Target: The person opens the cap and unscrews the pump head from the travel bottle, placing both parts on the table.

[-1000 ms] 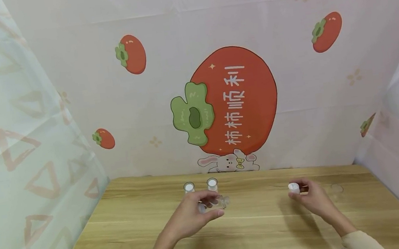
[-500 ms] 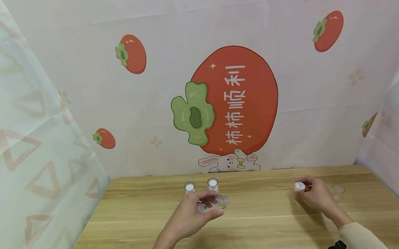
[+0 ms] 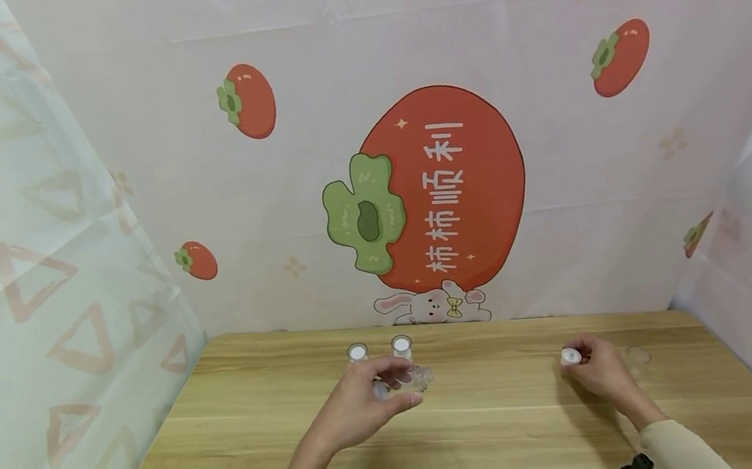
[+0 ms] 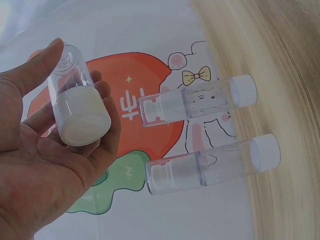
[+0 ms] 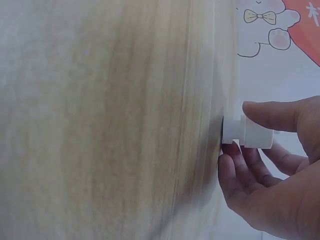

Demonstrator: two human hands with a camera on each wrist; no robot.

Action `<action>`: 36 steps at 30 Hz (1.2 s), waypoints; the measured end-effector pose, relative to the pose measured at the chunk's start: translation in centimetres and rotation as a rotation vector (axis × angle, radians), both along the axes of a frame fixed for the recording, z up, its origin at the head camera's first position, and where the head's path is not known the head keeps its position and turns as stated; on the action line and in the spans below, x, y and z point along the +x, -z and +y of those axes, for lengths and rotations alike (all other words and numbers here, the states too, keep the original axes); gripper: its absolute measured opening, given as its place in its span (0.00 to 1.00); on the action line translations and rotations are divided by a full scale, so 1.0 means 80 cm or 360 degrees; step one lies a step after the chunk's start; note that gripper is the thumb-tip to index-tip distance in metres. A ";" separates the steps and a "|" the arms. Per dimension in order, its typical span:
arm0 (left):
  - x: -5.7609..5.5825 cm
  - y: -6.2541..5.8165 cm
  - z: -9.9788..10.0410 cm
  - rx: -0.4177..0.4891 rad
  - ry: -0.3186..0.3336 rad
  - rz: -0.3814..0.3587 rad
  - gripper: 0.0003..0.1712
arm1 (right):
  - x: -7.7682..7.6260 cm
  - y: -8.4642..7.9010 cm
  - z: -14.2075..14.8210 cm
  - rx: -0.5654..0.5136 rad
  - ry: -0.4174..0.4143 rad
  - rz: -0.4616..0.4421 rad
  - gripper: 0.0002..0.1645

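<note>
In my left hand [image 3: 362, 406], raised above the table, I hold a clear bottle body [image 4: 82, 115] with a white base, its threaded end pointing right and away from the palm. My right hand [image 3: 603, 372] pinches a white pump head [image 5: 257, 134] between thumb and fingers on the right side of the table. The pump's narrower end is down, at the tabletop; whether it fully rests there I cannot tell. Beyond the left hand stand two assembled pump bottles, the left one [image 4: 215, 167] and the right one [image 4: 200, 101], each with a clear cover and white end.
A clear round cap [image 3: 639, 355] lies on the wooden table [image 3: 501, 446] just right of my right hand. A printed cloth backdrop [image 3: 562, 258] rises behind the table, with more cloth at both sides.
My right hand has moved slightly right and lower with the pump head, which has tilted toward upright. My left hand and its bottle have stayed in place.
</note>
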State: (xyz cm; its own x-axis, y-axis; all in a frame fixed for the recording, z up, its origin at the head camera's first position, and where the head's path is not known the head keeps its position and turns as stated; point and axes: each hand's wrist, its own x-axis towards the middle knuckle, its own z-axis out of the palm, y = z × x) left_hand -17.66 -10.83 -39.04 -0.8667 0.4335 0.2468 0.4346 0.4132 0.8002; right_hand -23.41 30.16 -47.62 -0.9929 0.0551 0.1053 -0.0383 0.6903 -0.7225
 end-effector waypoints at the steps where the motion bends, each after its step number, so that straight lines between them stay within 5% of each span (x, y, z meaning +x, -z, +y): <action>1: 0.000 0.000 0.000 0.0001 0.0000 -0.0001 0.21 | 0.000 0.001 0.000 0.0001 0.0001 -0.0001 0.19; 23: -0.003 -0.001 -0.005 0.0023 -0.0005 0.0003 0.19 | 0.002 -0.012 0.002 0.0018 -0.0016 -0.0074 0.31; 36: -0.009 -0.011 -0.036 0.0129 -0.0196 0.0011 0.20 | 0.016 -0.033 -0.003 0.0140 -0.0050 0.0059 0.32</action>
